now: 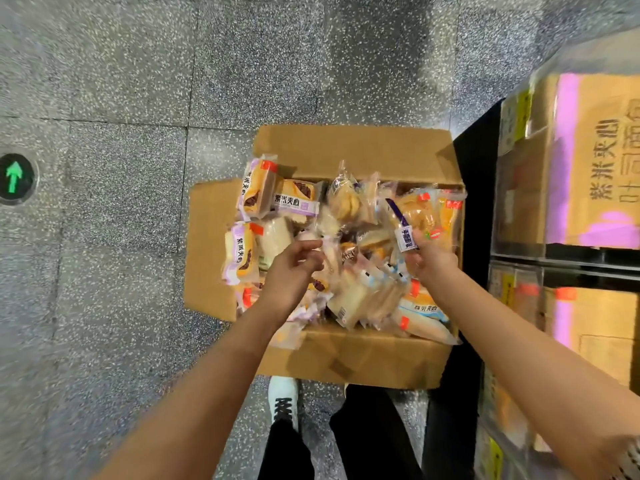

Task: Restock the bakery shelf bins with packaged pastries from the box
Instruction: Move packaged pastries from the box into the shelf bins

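The open cardboard box (pixel 346 358) sits on the floor beside the shelf bins (pixel 568 161), full of packaged pastries, so I judge this the picking step; next I must lift my packets across to a bin. My left hand (pixel 294 268) pinches a clear wrapper (pixel 329 244), my right hand (pixel 433 261) grips a purple-labelled packet (pixel 405 237); a packet (pixel 296 204) reads 紫米夹心.

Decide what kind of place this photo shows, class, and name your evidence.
Probably a shop aisle: a cardboard box of packaged pastries on speckled floor, clear shelf bins alongside, a green floor arrow.
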### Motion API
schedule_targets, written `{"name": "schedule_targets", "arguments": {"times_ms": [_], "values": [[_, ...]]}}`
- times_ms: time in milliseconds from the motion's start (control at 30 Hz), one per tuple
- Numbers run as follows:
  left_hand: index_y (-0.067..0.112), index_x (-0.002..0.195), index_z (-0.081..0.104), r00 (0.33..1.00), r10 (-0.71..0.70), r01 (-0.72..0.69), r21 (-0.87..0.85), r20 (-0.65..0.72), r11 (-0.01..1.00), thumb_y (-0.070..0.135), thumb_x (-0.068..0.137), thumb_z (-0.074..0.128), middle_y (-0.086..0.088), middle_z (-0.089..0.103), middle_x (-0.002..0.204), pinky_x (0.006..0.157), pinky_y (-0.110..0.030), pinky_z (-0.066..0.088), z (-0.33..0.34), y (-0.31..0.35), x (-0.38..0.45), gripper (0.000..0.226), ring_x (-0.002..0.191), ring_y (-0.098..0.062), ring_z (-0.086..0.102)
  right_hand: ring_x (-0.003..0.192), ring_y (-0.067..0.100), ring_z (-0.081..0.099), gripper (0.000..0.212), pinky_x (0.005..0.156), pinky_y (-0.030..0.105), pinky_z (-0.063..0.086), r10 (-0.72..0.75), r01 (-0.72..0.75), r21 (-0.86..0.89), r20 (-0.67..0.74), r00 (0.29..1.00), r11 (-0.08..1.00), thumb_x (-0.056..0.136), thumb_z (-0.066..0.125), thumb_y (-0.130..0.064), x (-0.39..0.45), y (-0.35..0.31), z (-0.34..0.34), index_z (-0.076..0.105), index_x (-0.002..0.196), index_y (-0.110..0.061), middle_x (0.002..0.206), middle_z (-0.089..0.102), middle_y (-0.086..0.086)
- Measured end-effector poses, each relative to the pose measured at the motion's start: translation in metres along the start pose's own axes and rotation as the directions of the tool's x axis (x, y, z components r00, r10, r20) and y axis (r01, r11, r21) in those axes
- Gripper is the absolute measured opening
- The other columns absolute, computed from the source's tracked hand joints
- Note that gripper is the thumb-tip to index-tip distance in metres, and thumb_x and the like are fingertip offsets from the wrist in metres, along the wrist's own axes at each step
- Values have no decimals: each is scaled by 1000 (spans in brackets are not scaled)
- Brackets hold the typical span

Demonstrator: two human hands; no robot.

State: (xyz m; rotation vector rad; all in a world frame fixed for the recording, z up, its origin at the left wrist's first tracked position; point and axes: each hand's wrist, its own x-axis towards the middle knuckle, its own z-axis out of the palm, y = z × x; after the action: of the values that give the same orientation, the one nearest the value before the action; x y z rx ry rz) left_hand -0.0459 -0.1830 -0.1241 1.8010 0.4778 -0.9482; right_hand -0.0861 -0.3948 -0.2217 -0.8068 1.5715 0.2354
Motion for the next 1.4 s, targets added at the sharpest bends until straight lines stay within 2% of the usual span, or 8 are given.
{"name": "schedule_targets", "arguments": {"times_ms": [233, 433, 667, 867, 1000, 1233, 1333, 1400], "values": [[19, 143, 37, 999, -38, 32, 190, 32, 981, 39, 71, 79, 3, 44, 142, 97, -32, 42, -10, 20, -17, 85, 130, -16, 43, 86, 14, 62, 35, 66, 22, 48, -103, 411, -490, 540, 835, 769, 82, 73, -15, -66, 9, -26, 60, 115, -12, 95, 68, -2], [10, 111, 61, 991, -73, 67, 53, 112, 996, 21, 72, 80, -4, 68, 96, 67, -23, 52, -36, 12, -18, 45, 88, -19, 66, 92, 10, 66, 19, 82, 27, 51, 107, 546, -566, 748, 655, 618, 85, 69, -18, -95, 4, 8, 66, 102, -24, 96, 71, -6], [11, 109, 59, 989, -82, 61, -165, -126, 984, 23, 80, 74, -4, 67, 99, 76, -28, 55, -68, -28, -3, 34, 92, -21, 65, 70, 24, 68, 46, 68, 41, 58, -484, 586, -586, 343, 805, 560, 84, 69, -14, -33, -6, 79, 49, 125, -10, 82, 70, 12], [16, 130, 41, 962, -119, 45, -288, -245, 957, 20, 84, 69, -9, 62, 113, 74, -29, 56, -84, -61, 5, 54, 89, -17, 65, 81, 23, 70, 5, 73, 36, 59, -529, 522, -584, 179, 830, 622, 90, 65, -14, 9, -1, 110, 62, 86, -12, 94, 70, 11], [27, 151, -3, 962, -28, -31, -213, -271, 977, 25, 85, 69, -9, 46, 141, 104, -45, 42, -89, -75, 3, 98, 118, -23, 55, 81, 30, 70, 13, 72, 44, 59, -519, 517, -465, 136, 844, 719, 88, 67, -13, 10, 12, 91, 69, 98, -6, 91, 71, 15], [19, 123, 60, 993, 87, -94, -95, -74, 991, 3, 96, 49, -1, 53, 125, 105, -31, 42, -91, -36, -23, 33, 119, -20, 51, 92, 20, 68, 19, 88, 44, 53, -685, 800, -532, 475, 553, 277, 85, 70, -18, -93, 3, 28, 75, 103, -16, 95, 74, 4], [12, 112, 68, 998, 55, -57, -74, -28, 996, 10, 95, 53, -7, 61, 123, 65, -10, 50, -93, -4, -43, 22, 99, -16, 58, 85, 7, 68, 23, 82, 35, 55, -695, 882, -440, 580, 425, 171, 84, 70, -9, -162, -9, 10, 74, 100, -25, 89, 74, -10], [11, 113, 68, 999, -21, 26, -121, 39, 992, 37, 93, 55, -7, 67, 118, 65, -18, 54, -100, 23, -66, 35, 92, -17, 64, 80, -4, 66, 39, 79, 26, 56, -709, 920, -357, 607, 359, 161, 80, 71, 0, -214, -15, 0, 71, 89, -37, 81, 69, -27]]}}
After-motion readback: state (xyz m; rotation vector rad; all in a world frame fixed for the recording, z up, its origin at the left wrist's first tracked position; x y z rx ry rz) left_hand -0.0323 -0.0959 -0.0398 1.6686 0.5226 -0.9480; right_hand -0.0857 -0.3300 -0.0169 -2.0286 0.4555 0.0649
